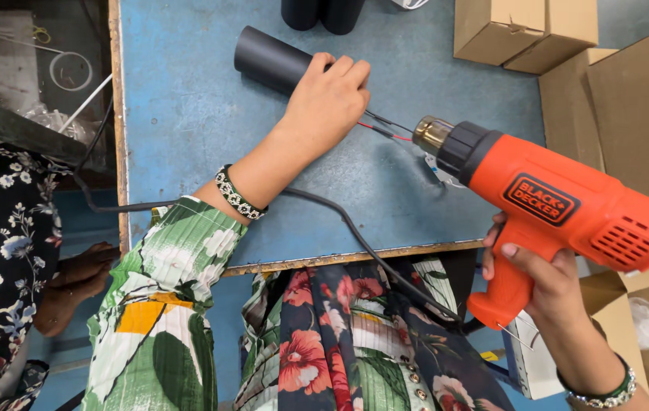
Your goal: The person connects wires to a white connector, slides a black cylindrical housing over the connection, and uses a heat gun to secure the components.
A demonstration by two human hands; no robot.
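Tube: We saw a matte black tube (271, 62) lying on the blue table (180, 114), its long axis running from upper left down to the right, its open end at the upper left.
Wires: A red and a black wire (381, 128) came out from under our left hand at the tube's lower-right end and ran toward the heat gun's nozzle.
Left hand: Our left hand (324, 103) was closed over the lower-right end of the tube, fingers curled across its top, pinning it to the table.
Heat gun: An orange heat gun (560, 202) with a smooth plastic body and a brassy metal nozzle (431, 133) pointed left at the wires; the nozzle was near them, and we could not tell if it touched.
Right hand: Our right hand (534, 278) was clenched around the gun's grip, well to the right of the tube.
Relation: The tube's wired end faced the nozzle, so the left hand was the nearer one.
Surroundings: A black power cord (355, 228) trailed across the scuffed table; plain brown cardboard boxes (629, 99) stood at the right.
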